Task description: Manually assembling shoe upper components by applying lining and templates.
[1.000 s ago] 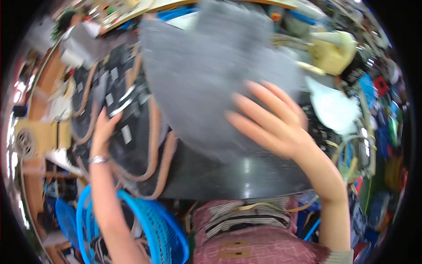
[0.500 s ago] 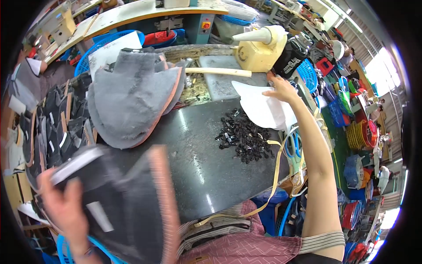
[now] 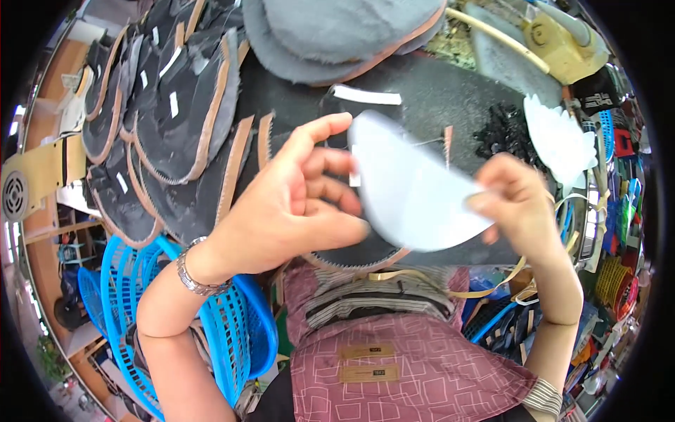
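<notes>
A thin white curved sheet (image 3: pixel 415 190) is pinched at its right edge between the thumb and fingers of my right hand (image 3: pixel 517 204). My left hand (image 3: pixel 281 204) is open, thumb and fingers spread around the sheet's left edge; whether they touch it is unclear. Below lies a dark fabric piece with brown stitched trim (image 3: pixel 362 264) and a white strip (image 3: pixel 367 95), partly hidden by my left hand and the sheet. Beyond my right hand are a heap of small black clips (image 3: pixel 500 130) and a stack of white sheets (image 3: pixel 562 144).
Grey fleecy pieces (image 3: pixel 344 35) are piled at the far side of the dark table (image 3: pixel 436 91). Many dark trimmed pieces (image 3: pixel 169 133) overlap at the left. Blue plastic baskets (image 3: pixel 225 337) stand below at the left. A cream-coloured container (image 3: pixel 562 46) stands at the far right.
My right hand has come back from the white stack with one sheet. The dark piece from my left hand now lies on the table, and that hand has moved in. The view has shifted left and down.
</notes>
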Motion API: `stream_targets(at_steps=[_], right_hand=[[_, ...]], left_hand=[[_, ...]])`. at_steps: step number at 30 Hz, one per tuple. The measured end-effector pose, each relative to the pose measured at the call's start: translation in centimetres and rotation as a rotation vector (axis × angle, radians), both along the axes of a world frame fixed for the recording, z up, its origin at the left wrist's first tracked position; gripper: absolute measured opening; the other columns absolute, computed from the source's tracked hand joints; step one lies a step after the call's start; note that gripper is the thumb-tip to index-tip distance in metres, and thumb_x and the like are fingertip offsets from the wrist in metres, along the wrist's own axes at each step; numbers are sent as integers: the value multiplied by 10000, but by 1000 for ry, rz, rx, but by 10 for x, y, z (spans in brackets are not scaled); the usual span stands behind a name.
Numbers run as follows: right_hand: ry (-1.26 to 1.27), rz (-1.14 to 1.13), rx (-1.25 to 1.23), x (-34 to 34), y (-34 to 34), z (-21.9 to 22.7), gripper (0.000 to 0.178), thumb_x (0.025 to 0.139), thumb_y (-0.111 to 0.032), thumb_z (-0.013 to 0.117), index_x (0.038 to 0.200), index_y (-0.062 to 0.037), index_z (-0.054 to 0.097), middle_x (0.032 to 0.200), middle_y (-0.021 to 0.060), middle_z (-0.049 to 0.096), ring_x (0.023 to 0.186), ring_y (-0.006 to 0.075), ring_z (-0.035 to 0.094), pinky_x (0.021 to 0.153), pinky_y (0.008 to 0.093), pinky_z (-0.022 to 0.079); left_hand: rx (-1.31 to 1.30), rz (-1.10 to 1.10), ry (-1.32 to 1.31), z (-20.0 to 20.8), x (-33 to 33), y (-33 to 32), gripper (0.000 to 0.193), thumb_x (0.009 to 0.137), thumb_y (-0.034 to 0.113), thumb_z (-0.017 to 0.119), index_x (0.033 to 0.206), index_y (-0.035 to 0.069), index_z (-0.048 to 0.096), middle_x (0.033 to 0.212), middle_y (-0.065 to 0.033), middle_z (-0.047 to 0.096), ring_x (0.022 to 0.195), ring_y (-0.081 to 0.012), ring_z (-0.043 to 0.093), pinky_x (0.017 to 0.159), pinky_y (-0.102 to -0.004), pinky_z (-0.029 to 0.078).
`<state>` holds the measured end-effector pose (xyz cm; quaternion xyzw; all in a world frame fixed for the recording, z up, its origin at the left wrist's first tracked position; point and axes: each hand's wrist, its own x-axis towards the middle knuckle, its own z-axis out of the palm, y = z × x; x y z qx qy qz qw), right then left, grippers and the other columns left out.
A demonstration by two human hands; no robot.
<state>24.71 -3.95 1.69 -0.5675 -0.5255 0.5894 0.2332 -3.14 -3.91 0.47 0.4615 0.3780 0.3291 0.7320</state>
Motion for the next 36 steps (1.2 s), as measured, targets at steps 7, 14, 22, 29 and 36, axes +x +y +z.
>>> stream_targets(at_steps=[7, 14, 22, 29, 36], right_hand=[[-73, 312, -252, -47, 0, -39, 166, 836, -134, 629, 847, 30, 613, 669, 45, 605, 546, 73, 569, 472, 218, 463], [-217, 350, -239, -62, -3, -57, 147, 793, -117, 666, 765, -2, 577, 602, 48, 580, 499, 93, 558, 460, 234, 453], [-752, 365, 891, -44, 10, -58, 308, 688, -250, 724, 797, -60, 507, 720, 92, 556, 708, 283, 595, 582, 377, 468], [-588, 99, 383, -54, 70, -75, 361, 770, -334, 691, 735, 11, 592, 604, 93, 562, 572, 163, 532, 534, 327, 418], [857, -79, -159, -38, 21, -35, 194, 859, -160, 602, 977, -9, 632, 906, 33, 643, 822, 81, 575, 721, 222, 448]], left_hand=[[67, -82, 628, -21, -35, -24, 618, 807, 10, 608, 1343, 54, 303, 708, -4, 584, 649, -46, 535, 601, -197, 431], [164, -22, 727, -45, -37, -41, 632, 760, 42, 629, 1314, 40, 326, 617, -66, 584, 567, -137, 571, 569, -259, 431], [557, 56, 1148, -32, -47, -12, 618, 737, 155, 679, 1273, 88, 378, 585, -89, 576, 540, -290, 595, 531, -379, 461], [514, 160, 817, -56, 2, 70, 503, 788, 210, 659, 1202, 22, 445, 759, -122, 613, 717, -274, 607, 645, -363, 467], [240, 159, 49, -13, 5, 5, 355, 908, 73, 546, 1255, 13, 509, 953, 23, 583, 805, -18, 489, 713, -159, 406]])
